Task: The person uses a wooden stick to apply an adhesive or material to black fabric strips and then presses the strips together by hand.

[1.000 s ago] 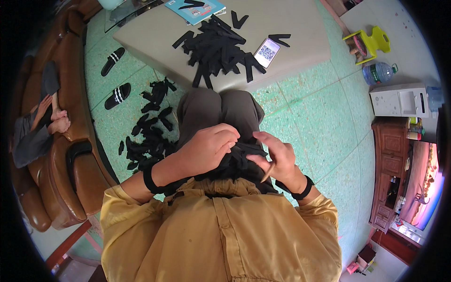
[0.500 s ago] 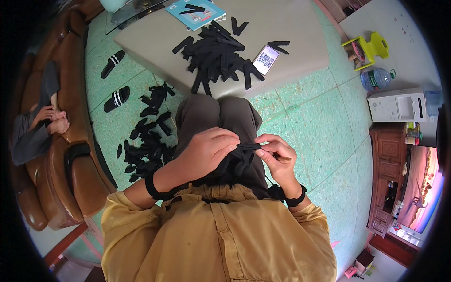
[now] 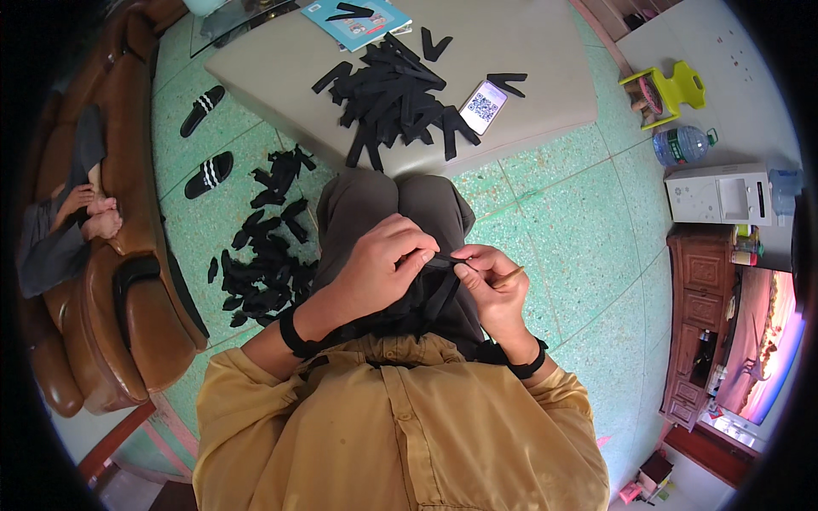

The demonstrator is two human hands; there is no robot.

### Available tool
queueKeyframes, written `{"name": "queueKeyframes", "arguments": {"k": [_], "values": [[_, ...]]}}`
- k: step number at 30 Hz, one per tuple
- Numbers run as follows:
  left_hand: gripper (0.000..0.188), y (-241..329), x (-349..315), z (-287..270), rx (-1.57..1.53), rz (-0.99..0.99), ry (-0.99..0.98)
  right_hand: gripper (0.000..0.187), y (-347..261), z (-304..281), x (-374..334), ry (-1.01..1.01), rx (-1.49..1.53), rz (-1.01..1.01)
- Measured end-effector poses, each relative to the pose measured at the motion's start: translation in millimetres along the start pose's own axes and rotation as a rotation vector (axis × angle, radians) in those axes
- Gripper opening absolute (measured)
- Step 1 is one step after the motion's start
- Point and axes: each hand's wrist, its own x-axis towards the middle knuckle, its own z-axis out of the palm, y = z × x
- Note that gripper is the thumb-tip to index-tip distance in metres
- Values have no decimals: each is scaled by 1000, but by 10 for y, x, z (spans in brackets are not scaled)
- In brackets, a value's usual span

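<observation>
Two heaps of black strips tell how the work stands. One heap point(image 3: 400, 98) lies on the beige worktop point(image 3: 545, 51) at twelve o'clock from the person's knees, straight flat pieces crossing one another, with a phone point(image 3: 483, 106) at its right edge and a blue booklet point(image 3: 358, 19) beyond it. The other heap point(image 3: 264, 238) lies on the green floor point(image 3: 545, 221) at about ten o'clock from the hands, smaller curled or folded pieces scattered loosely. Judging by shape alone, the floor pieces look handled and the worktop pieces look untouched, so roughly half seems done, though the count cannot be told.

Over the lap, the left hand point(image 3: 383, 260) is closed, fingertips pinching one end of a single black strip point(image 3: 439, 285). The right hand point(image 3: 494, 285) pinches the same strip just beside it and also grips a thin brownish stick point(image 3: 509, 277); its purpose cannot be told. More dark material lies on the thighs beneath.

At nine o'clock another person's feet point(image 3: 89, 213) rest on a brown sofa point(image 3: 128, 281); two black sandals point(image 3: 204, 136) lie on the floor nearby.
</observation>
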Motion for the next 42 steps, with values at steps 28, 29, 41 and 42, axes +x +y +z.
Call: {"name": "queueKeyframes", "arguments": {"k": [28,29,41,42], "values": [[4,-161,103,151,-99,-70,-112,12,124,-30,79,19,227,248],[4,-194,111,151,-116,-52,-144,13,106,-10,98,9,3,157],[13,-185,361,-236,-8,-173,-509,6,11,-270,52,-332,-434,142],[15,-246,353,-236,-41,-140,-516,7,24,-307,67,-377,-403,161]]}}
